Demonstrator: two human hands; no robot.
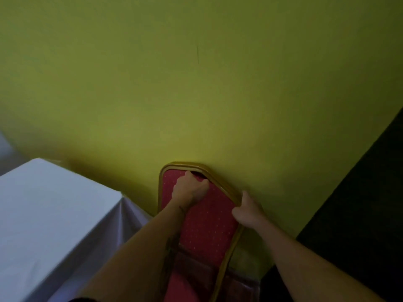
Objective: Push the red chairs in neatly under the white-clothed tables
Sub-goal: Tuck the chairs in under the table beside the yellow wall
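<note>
I have the red chair (205, 216) by its backrest, which stands against the yellow-green wall (196, 83). My left hand (189, 189) is curled into the handle slot near the top of the backrest, fingers hooked inside. My right hand (247, 210) is clamped on the gold frame (220, 184) along the backrest's right edge, thumb on the padded side. The seat shows below the backrest, between my forearms. The white-clothed table (43, 214) sits to the left of the chair, its draped corner just beside the backrest's lower left edge.

I judge the chair is not yet under the table; it has to be turned and brought round to it. The risks I see: the backrest scraping the wall as I pull it clear, and a leg, hidden from me here, snagging the hanging cloth and dragging it askew. My uneven grip could also let the chair twist as it swings.
</note>
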